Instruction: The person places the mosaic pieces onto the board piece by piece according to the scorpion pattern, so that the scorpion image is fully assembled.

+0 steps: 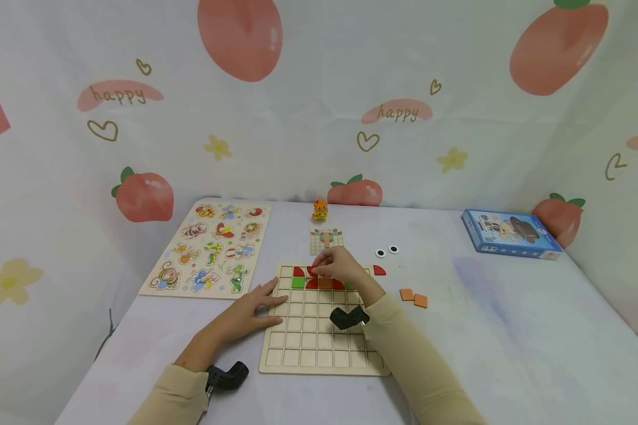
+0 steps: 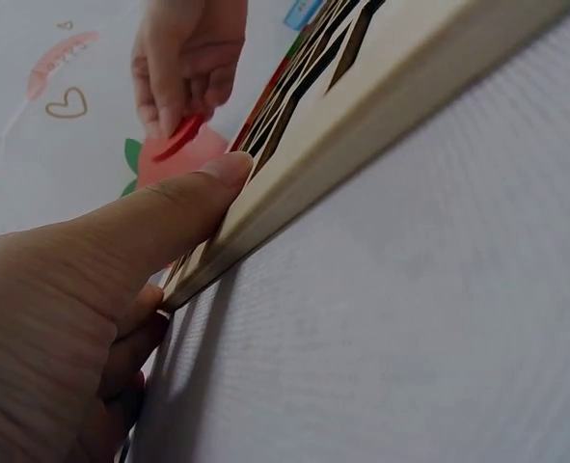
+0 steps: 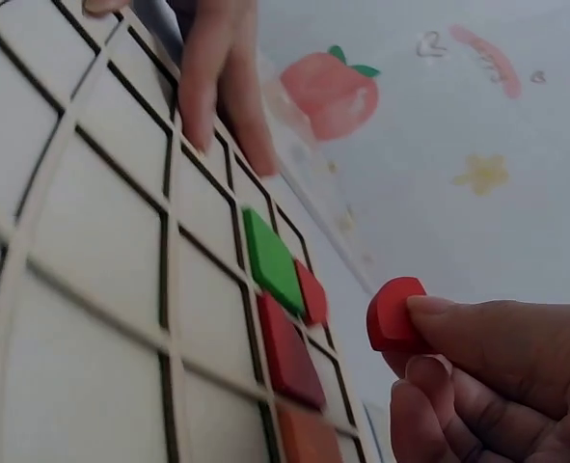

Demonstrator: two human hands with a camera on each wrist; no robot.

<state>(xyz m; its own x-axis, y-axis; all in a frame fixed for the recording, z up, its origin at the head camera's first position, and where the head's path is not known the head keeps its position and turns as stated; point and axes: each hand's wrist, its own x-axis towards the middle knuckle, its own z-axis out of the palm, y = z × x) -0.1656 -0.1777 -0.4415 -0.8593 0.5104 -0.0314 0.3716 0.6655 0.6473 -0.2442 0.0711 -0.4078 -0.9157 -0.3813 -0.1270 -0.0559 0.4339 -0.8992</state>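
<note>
A wooden grid board (image 1: 292, 357) lies on the table. My right hand (image 1: 341, 264) pinches a red quarter-round tile (image 3: 393, 316) between thumb and fingers, held over the board's far rows. At the board's left edge rests my left hand (image 1: 250, 311), fingers spread, the thumb (image 2: 183, 207) on the rim in the left wrist view. A red tile (image 1: 298, 271) sits in the far row, with a green tile (image 1: 298, 283) just nearer. Beside the green one, the same row holds a red tile (image 3: 289, 352), an orange square (image 1: 325, 284), another red tile and a partly hidden green one.
A red quarter-round tile (image 1: 379, 270) lies by the far right corner. Two eye discs (image 1: 380, 253) and two orange squares (image 1: 406, 294) are to the right. Behind the board are a pattern card (image 1: 326, 243) and orange toy (image 1: 320, 209). An insect puzzle (image 1: 191, 290) and blue box (image 1: 513, 234) flank them.
</note>
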